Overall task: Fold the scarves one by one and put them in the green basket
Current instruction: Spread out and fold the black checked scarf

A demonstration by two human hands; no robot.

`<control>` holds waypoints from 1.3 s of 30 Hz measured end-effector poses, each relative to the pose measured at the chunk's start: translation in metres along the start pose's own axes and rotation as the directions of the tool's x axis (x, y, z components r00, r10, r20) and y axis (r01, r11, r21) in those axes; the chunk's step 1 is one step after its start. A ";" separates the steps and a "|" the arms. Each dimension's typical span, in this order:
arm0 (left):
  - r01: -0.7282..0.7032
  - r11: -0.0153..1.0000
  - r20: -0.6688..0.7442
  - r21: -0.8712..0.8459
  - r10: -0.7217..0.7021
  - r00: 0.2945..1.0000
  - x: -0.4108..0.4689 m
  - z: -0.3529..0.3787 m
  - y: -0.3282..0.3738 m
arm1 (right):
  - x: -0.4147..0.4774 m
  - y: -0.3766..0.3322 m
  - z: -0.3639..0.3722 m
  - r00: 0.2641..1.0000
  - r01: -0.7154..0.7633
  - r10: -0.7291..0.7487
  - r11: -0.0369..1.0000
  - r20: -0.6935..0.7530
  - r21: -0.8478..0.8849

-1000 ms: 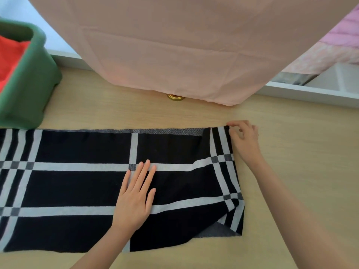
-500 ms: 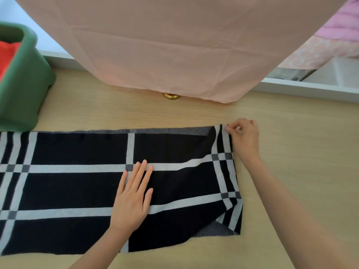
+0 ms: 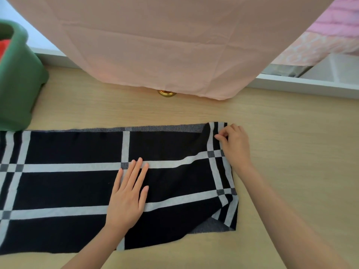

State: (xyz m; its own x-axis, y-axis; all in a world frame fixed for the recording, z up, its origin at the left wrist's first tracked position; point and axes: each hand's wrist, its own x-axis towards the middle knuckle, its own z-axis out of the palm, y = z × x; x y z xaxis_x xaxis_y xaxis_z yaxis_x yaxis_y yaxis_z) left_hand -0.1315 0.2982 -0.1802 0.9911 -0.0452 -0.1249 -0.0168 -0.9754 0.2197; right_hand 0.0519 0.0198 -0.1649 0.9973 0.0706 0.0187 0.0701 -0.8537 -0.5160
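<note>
- Black scarf point(image 3: 68, 191) with pale grey check lines lies flat on wooden table point(image 3: 291, 152), long axis running left to right, left end cut off by frame edge.
- Scarf looks doubled over: a strip of grey underside shows along the far edge, and a grey triangle pokes out at the near right corner.
- Right end of scarf is uneven; top layer sits skewed, slight ripple near the right cross lines.
- Left hand point(image 3: 127, 199) flat on scarf middle, palm down, fingers straight and close together, pressing cloth to table, holding nothing.
- Left fingertips reach the horizontal grey stripe, just right of a dark crossing square.
- Right hand point(image 3: 236, 146) at the far right corner of scarf, fingers curled, thumb and forefinger pinched on the corner edge of the cloth.
- Right forearm comes in from lower right, lying over the bare table beside the scarf's right end.
- Green basket point(image 3: 17, 84) at far left on the table, touching or just beyond the scarf's far left edge; cannot tell which.
- Red cloth point(image 3: 3, 48) visible inside basket, only a sliver in view.
- Pink fabric point(image 3: 174, 45) hangs across the top of frame, its lower edge above the table's far side.
- Small brass-coloured round object point(image 3: 167, 93) peeks out under that hem, on the table, well apart from scarf.
- White ledge point(image 3: 310, 84) runs behind the table at right.
</note>
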 end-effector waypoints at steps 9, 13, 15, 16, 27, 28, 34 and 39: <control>0.000 1.000 0.000 0.002 0.000 1.000 -0.001 0.000 0.000 | -0.028 0.006 -0.002 0.995 0.085 -0.084 0.996 0.057 -0.013; 0.005 1.000 0.018 0.003 -0.005 1.000 -0.001 0.000 -0.001 | -0.032 0.004 0.001 0.996 0.084 -0.084 0.996 0.003 -0.041; 0.006 1.000 0.021 0.008 -0.006 1.000 -0.001 0.000 -0.001 | -0.029 0.009 -0.007 0.998 -0.049 0.050 0.998 -0.038 0.032; 0.006 1.000 0.021 0.011 -0.006 1.000 0.000 -0.001 -0.001 | -0.027 0.015 -0.011 0.990 -0.130 0.134 0.988 -0.053 0.084; 0.008 1.000 0.019 -0.012 -0.008 1.000 -0.001 -0.001 -0.001 | -0.077 0.008 -0.030 0.940 -0.291 0.326 0.918 -0.096 0.269; 0.006 1.000 0.020 -0.017 -0.006 1.000 -0.001 -0.001 -0.001 | -0.098 0.007 -0.034 0.935 -0.309 0.345 0.905 -0.082 0.293; 0.037 0.990 -0.023 -0.140 -0.040 0.999 0.006 -0.008 0.006 | -0.228 0.005 -0.015 0.989 -0.135 0.125 0.982 0.085 0.129; 0.001 0.926 -0.081 -0.377 -0.034 0.996 0.076 -0.038 0.032 | -0.232 0.009 -0.010 0.994 -0.084 0.088 0.994 -0.061 0.075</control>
State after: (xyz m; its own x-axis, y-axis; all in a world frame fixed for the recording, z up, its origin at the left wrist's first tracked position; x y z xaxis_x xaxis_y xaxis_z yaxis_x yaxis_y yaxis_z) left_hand -0.0521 0.2720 -0.1462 0.9985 0.0053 -0.0538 0.0350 -0.8221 0.5683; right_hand -0.1791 -0.0090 -0.1654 0.9990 -0.0364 0.0251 -0.0152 -0.8158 -0.5781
